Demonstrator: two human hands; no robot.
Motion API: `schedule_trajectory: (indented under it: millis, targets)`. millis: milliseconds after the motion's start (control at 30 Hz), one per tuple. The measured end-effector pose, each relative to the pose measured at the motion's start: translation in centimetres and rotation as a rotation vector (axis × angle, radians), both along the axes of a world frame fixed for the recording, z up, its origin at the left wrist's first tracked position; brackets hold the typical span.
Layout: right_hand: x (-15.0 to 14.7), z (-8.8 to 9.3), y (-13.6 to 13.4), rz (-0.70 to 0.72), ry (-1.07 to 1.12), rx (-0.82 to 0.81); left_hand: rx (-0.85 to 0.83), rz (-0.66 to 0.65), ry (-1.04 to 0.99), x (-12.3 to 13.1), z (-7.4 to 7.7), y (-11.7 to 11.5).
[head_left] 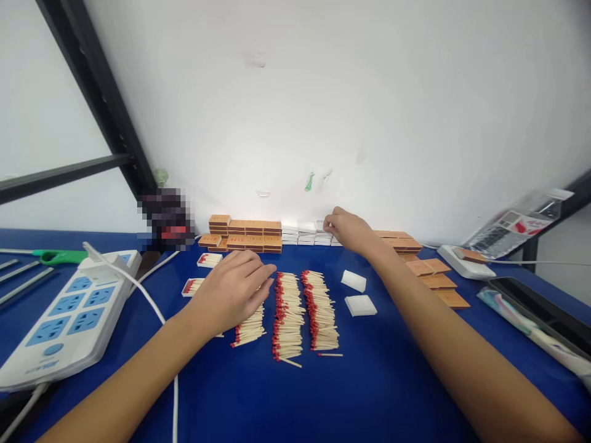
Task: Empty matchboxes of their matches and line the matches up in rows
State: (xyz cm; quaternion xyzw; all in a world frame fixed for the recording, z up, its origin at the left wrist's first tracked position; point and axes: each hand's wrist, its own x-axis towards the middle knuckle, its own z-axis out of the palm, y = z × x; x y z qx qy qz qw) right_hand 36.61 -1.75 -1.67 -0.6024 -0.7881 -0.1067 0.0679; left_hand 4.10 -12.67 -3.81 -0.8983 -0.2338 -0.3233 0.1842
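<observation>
Red-tipped matches lie in three rows on the blue table [369,381]: a left pile [249,329], a middle pile [287,314] and a right pile [319,311]. My left hand [231,292] rests palm down on the left pile, fingers curled over the matches. My right hand [348,231] reaches to the back wall and pinches a white inner tray on the stack of white trays [305,232]. Orange matchbox sleeves [244,234] are stacked left of it. Two loose white trays [357,292] lie right of the matches. Two trays filled with matches [203,271] sit at the left.
A white power strip [69,314] with its cable lies at the left, near a green-handled tool [55,255]. More orange sleeves [429,267] spread at the right, beside another power strip [466,261], a bagged calculator [517,227] and a dark phone [540,311].
</observation>
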Motion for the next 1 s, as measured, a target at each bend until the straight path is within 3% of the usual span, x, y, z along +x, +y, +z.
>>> schedule_trajectory:
  millis: [233, 600, 900, 1000]
  targets:
    - [0.1, -0.6, 0.2, 0.033, -0.03, 0.019, -0.027, 0.005, 0.014, -0.1, 0.1, 0.1]
    - [-0.2, 0.1, -0.2, 0.003, -0.134, 0.012, -0.03, -0.005, 0.011, 0.0, 0.1, 0.1]
    - [-1.4, -0.2, -0.4, 0.086, 0.013, 0.115, -0.028, 0.009, 0.016, 0.0, 0.2, 0.0]
    - [-1.3, 0.7, -0.6, 0.112, 0.052, 0.133, -0.028, 0.013, 0.016, -0.1, 0.2, 0.0]
